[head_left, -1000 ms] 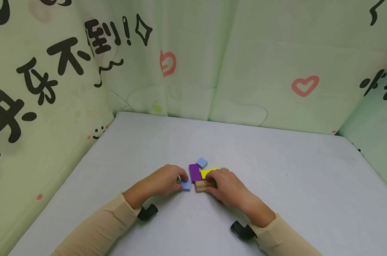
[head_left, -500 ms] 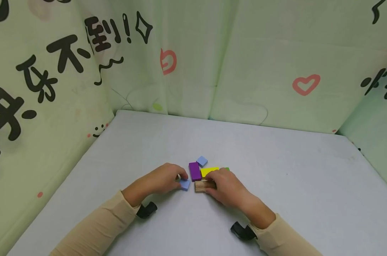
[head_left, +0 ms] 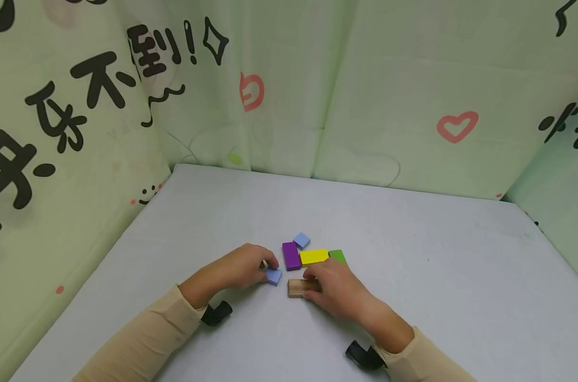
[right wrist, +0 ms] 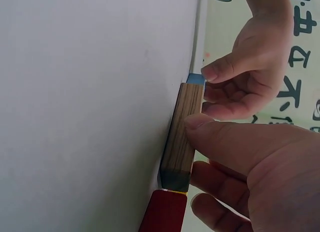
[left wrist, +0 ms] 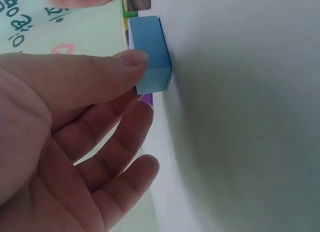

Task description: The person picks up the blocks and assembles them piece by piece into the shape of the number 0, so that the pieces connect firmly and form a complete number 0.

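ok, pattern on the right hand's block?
Block has brown wood grain, darker streaks; clearest in right wrist view.

It was a curtained booth: printed green cloth (head_left: 389, 69) hung left, far and right of a white table (head_left: 441, 276)

Blue block (head_left: 275, 276), oblong wooden block (head_left: 298, 288) just beside, apart
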### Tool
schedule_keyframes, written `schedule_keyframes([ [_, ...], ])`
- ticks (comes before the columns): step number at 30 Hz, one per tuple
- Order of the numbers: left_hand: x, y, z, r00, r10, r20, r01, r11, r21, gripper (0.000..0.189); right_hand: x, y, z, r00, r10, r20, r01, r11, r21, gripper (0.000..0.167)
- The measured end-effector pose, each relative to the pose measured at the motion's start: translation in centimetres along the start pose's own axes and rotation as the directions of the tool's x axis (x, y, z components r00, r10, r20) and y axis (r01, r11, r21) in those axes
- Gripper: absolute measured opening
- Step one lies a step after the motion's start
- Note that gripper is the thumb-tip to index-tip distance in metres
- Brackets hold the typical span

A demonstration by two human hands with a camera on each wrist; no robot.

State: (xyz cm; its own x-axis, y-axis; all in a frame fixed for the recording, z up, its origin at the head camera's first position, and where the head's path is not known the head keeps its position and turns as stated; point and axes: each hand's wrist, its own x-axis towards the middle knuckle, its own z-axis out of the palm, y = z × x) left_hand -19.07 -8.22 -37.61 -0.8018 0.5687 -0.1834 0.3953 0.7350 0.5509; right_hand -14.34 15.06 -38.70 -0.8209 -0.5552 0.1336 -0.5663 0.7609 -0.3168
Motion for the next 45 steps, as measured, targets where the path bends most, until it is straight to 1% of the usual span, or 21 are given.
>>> schedule_keyframes([
  [6,-0.2,-0.1,-0.1,1.000,0.003,0.004,-0.003,1.000,-0.003,0.021,-0.4,-0.4,0.0,1.000,-0.007,0.013,0.007,0.999,0.031,0.023],
  [13,-0.3,-0.4,-0.1,0.999,0.047,0.004,-0.047,0.999,0.002,0.022,-0.7,-0.7,0.2,1.000,-0.026,0.016,0.025,0.999,0.043,0.023],
  [17,-0.4,-0.5,-0.2,0.999,0.052,0.007,-0.052,0.999,0.002,0.023,-0.7,-0.8,0.3,0.999,-0.027,0.018,0.027,0.999,0.045,0.023],
  [21,-0.5,-0.4,-0.3,0.999,0.047,0.012,-0.047,0.999,-0.002,0.024,-0.8,-1.0,0.2,0.999,-0.033,0.024,0.032,0.999,0.044,0.023],
  [25,-0.5,-0.3,-0.3,1.000,0.026,0.008,-0.026,1.000,0.005,0.028,-0.9,-1.1,0.1,0.999,-0.028,0.032,0.026,0.999,0.045,0.025],
  [28,-0.4,-0.3,-0.2,1.000,0.022,-0.009,-0.022,1.000,0.017,0.028,-1.0,-1.1,-0.1,0.999,-0.018,0.040,0.016,0.999,0.041,0.026],
  [31,-0.4,-0.3,-0.2,0.999,0.020,-0.033,-0.020,1.000,0.023,0.026,-1.1,-1.1,-0.5,0.999,-0.021,0.045,0.019,0.999,0.051,0.023],
  [36,-0.3,-0.2,-0.1,0.998,-0.010,-0.064,0.012,1.000,0.017,0.022,-1.1,-0.9,-0.5,0.998,-0.045,0.040,0.042,0.997,0.069,0.017],
  [40,-0.2,-0.2,0.1,0.998,-0.018,-0.062,0.018,1.000,-0.006,0.020,-1.1,-0.9,-0.4,0.998,-0.055,0.032,0.053,0.996,0.065,0.017],
  [45,-0.1,-0.2,0.2,0.998,-0.031,-0.050,0.029,0.999,-0.028,0.022,-1.1,-1.0,-0.4,0.998,-0.046,0.037,0.043,0.997,0.071,0.017],
])
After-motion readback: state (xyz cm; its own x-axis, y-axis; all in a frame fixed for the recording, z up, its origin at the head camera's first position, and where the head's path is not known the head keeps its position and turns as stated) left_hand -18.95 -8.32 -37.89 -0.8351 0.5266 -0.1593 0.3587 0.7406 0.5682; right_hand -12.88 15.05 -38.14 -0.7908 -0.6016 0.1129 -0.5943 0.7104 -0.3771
